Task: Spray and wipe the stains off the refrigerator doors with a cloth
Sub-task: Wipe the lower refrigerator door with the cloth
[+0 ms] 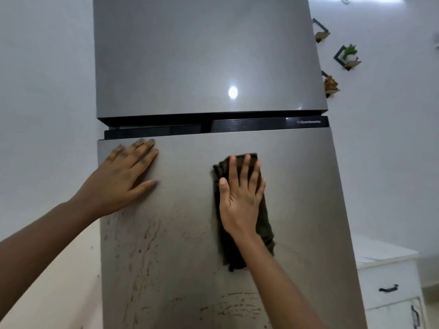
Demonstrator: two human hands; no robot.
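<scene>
The tall grey metal refrigerator (202,67) has orange-brown stains (152,233) on its lower door (308,186). The dark brown cloth (263,233) sits mid-frame under the flat, open right hand (240,195). The left hand (123,176) lies flat and open further left. With no grip on it, the cloth could slip, or smear stains. The door's bottom is cut off.

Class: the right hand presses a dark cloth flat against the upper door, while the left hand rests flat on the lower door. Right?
No. In the head view the right hand presses the cloth against the lower door, not the upper door; the left hand rests flat on it too.
</scene>
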